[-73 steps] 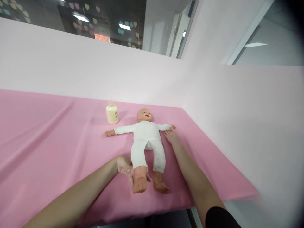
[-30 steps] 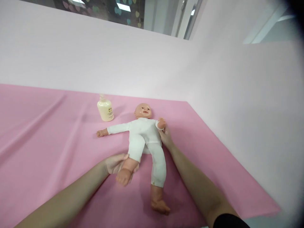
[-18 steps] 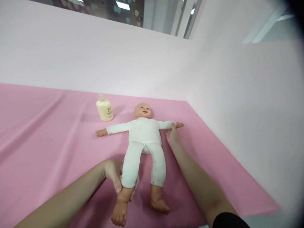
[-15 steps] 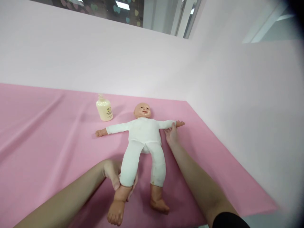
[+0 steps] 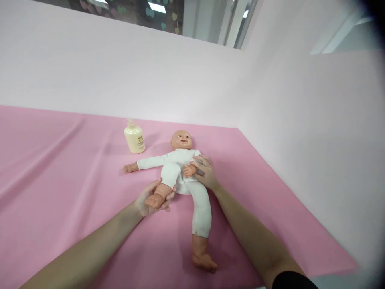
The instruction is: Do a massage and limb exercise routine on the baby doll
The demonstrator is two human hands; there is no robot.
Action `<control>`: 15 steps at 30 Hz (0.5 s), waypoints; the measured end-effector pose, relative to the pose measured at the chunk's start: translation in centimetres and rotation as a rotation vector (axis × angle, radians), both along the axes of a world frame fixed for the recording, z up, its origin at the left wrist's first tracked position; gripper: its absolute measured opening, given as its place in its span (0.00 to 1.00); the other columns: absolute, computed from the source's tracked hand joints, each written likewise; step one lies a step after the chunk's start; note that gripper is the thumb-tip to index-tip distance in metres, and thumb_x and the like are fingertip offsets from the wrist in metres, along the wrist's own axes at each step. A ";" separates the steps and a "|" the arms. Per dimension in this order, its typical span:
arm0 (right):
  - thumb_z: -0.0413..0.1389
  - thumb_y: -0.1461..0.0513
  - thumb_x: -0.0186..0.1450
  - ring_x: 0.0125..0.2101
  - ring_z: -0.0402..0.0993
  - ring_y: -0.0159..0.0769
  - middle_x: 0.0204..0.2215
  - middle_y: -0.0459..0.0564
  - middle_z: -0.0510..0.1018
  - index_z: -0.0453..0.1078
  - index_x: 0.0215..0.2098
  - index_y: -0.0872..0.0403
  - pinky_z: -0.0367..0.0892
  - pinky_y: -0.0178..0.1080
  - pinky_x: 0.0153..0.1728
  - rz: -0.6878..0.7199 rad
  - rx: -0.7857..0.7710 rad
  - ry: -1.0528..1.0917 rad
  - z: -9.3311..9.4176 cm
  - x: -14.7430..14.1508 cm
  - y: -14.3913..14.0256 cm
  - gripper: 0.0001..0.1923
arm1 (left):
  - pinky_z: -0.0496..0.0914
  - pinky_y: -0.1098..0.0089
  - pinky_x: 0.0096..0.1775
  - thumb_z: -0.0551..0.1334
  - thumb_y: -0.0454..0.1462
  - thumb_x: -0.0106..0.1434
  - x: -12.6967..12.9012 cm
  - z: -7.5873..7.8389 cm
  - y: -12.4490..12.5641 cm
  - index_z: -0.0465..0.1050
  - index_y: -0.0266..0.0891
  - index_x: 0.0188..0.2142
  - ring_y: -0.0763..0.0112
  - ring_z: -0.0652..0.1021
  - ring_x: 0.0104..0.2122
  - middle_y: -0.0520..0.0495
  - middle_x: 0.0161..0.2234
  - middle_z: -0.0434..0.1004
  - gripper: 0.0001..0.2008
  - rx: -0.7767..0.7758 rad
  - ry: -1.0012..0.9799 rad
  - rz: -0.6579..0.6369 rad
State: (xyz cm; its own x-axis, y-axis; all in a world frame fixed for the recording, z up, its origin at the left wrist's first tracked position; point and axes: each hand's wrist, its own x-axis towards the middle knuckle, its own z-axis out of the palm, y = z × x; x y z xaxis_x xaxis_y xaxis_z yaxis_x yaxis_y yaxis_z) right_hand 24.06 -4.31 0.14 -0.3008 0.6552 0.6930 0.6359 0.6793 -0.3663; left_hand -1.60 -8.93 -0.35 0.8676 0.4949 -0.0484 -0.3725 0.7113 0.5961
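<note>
A baby doll [image 5: 197,200] with a white cloth body lies on its back, its head toward the wall. My left hand [image 5: 150,198] is closed around the doll's lower leg [image 5: 165,189] on the left side; that leg is bent up toward the belly. With my right hand [image 5: 206,172] I grip the doll's forearm on the right side, folded across its chest so that its small hand [image 5: 189,171] rests over the belly. The doll's other arm [image 5: 147,162] stretches out to the left, and its other leg [image 5: 201,216] lies straight toward me.
A pale yellow pump bottle [image 5: 135,138] stands upright left of the doll's head. Pink cloth [image 5: 75,176] with some creases covers the table. White walls [image 5: 120,68] rise behind and to the right, with a window [image 5: 135,14] above.
The doll's leg in my left hand has bent up from nearly straight toward the belly. My right hand has brought the doll's outstretched arm inward across the chest.
</note>
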 end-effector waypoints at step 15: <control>0.55 0.58 0.61 0.57 0.61 0.41 0.56 0.54 0.66 0.60 0.57 0.50 0.57 0.48 0.59 -0.040 -0.160 0.528 -0.4 0.4 0.4 0.26 | 0.71 0.58 0.37 0.66 0.50 0.51 -0.1 1.5 -1.3 0.68 0.33 0.47 0.55 0.77 0.36 0.39 0.37 0.75 0.29 0.277 0.077 -0.469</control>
State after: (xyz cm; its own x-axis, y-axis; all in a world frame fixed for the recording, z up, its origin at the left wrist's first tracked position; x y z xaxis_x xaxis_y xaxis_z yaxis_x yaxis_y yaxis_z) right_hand 24.42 -3.94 -0.28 0.0878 0.7683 0.6340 0.3619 0.5683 -0.7389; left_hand -1.73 -10.23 1.11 0.9973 0.0596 -0.0436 -0.0012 0.6033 0.7975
